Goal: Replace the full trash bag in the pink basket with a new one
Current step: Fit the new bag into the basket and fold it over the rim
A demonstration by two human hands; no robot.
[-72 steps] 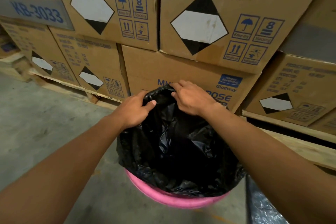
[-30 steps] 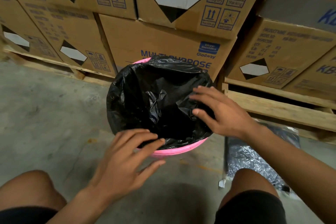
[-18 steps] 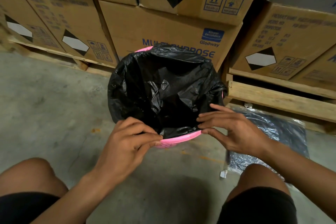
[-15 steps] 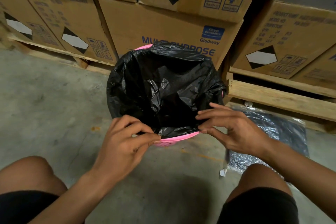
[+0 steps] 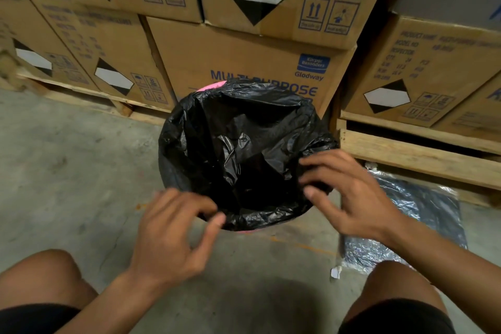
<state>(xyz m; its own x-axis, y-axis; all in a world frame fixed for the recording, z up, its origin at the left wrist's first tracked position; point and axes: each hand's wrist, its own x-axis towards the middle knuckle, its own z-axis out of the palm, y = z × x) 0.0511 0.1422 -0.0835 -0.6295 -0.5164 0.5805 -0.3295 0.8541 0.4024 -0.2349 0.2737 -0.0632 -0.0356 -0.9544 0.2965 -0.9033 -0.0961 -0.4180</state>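
Since half a second ago the near edge of the black trash bag [image 5: 238,149] has come down over the front of the pink basket [image 5: 214,85], so only a thin pink sliver shows at the bottom and a short arc of rim at the back left. Meanwhile the left hand [image 5: 173,233] has come off the rim and hangs just in front of the basket, blurred, its fingers loosely curled and apart from the thumb, holding nothing; the thumb tip is close to the bag's near edge. On the basket's near right side, the right hand [image 5: 352,198] has its fingers [image 5: 314,163] spread on the folded-over plastic and its thumb below them; whether it pinches the film or only presses it I cannot tell. The bag lines the basket with its mouth open and its crumpled sides draped outward all round. The basket stands on the concrete floor [image 5: 67,171], right in front of stacked cardboard boxes [image 5: 244,57] that sit on wooden pallets [image 5: 420,154]. To the right of the basket, on the floor beside the pallet, lies a flat clear-wrapped packet of dark bags [image 5: 423,206], with a small white scrap [image 5: 336,272] near its closest corner. Both bare knees [image 5: 40,279] frame the lower corners, with dark shorts at the edge.
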